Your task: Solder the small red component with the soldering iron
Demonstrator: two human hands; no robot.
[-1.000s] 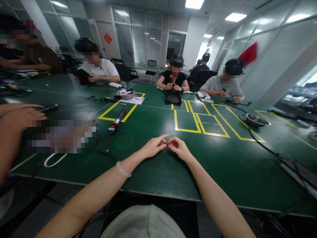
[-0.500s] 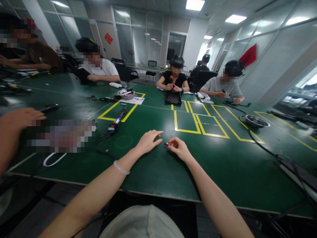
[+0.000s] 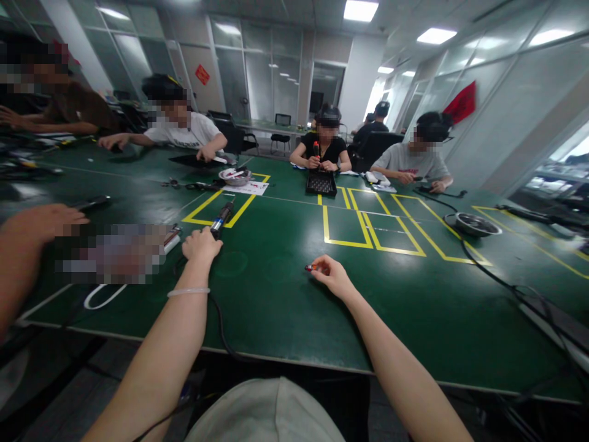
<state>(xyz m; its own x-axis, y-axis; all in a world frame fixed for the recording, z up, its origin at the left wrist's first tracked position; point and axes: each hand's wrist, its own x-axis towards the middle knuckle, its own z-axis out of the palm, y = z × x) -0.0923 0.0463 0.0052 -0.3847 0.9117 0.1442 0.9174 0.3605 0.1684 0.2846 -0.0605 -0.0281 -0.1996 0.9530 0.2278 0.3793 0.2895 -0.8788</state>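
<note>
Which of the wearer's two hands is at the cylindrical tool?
The left hand, the one with the pale bracelet above it, covers the rear of the cylindrical tool; the right hand pinches a small reddish piece.

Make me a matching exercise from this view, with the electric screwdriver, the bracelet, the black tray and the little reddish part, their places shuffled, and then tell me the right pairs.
Things
1. Electric screwdriver
2. Bracelet
3. Black tray
4. Little reddish part

Places
A. Pinched in the right hand
B. On the table, in front of the person in a black shirt
C. At the fingers of the left hand
D. Around the left wrist

Right pairs: 1-C, 2-D, 3-B, 4-A
</note>
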